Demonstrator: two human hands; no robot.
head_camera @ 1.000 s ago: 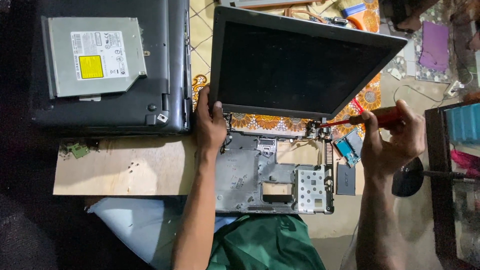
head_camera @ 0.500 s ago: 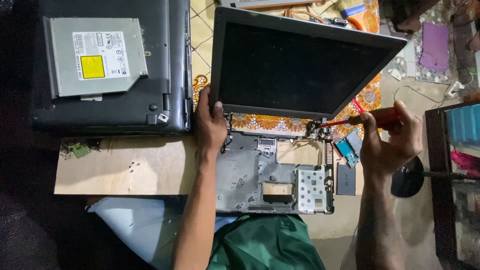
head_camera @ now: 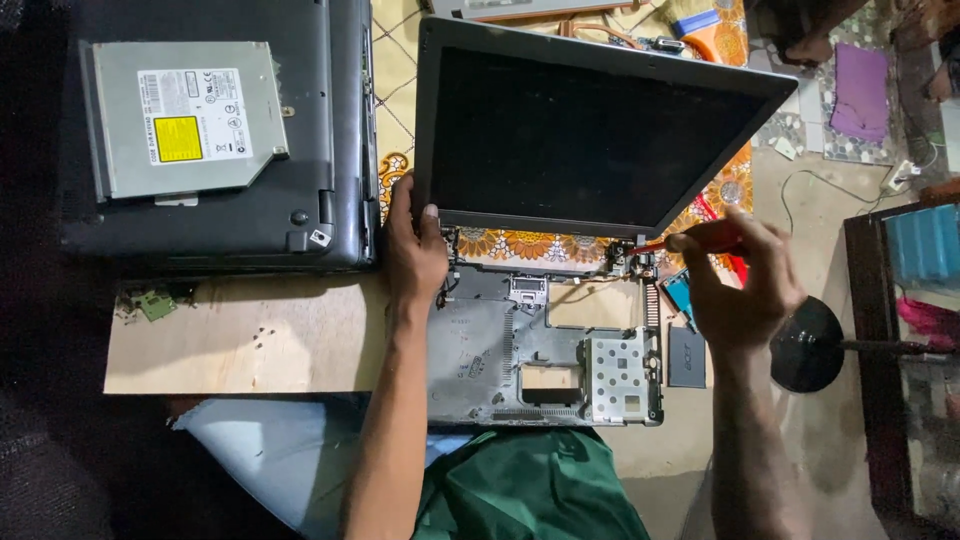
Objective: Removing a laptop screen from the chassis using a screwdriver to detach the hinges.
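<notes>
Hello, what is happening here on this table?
A person is taking apart a laptop. The left hand holds the lower left corner of the screen panel, which stands open. The right hand holds a red screwdriver with its tip at the right hinge. The base lies opened, without keyboard, its inner frame showing. To the left, a silver optical drive rests on another dark laptop, beside a wooden board with small screws on it.
</notes>
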